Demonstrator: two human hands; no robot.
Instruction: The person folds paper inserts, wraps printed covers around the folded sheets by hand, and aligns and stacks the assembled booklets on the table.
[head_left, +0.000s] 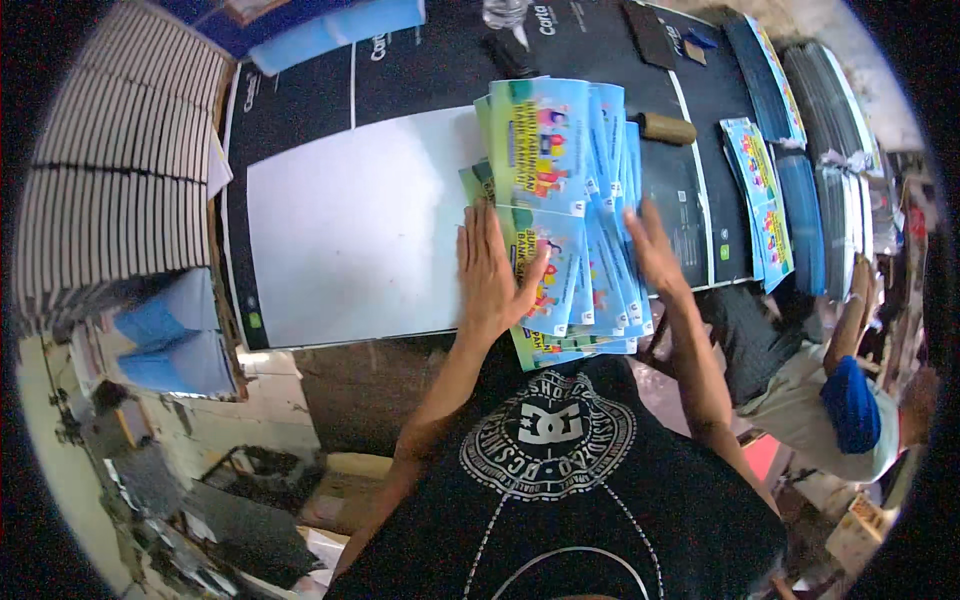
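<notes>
1. Black T-shirt: closest.
2. Bench beyond.
3. Booklet stack: on it, between left hand and right hand, long axis away from body.
4. Left: nearer, overlapping edge, thumb wide of fingers.
5. Right: opposite edge, fingers' grip unclear.

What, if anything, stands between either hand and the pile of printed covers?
Nothing visible. The left hand overlaps the left edge of the pile of printed covers, and the right hand is at its right edge. The brown cylindrical object lies farther up, outside both gaps.
</notes>
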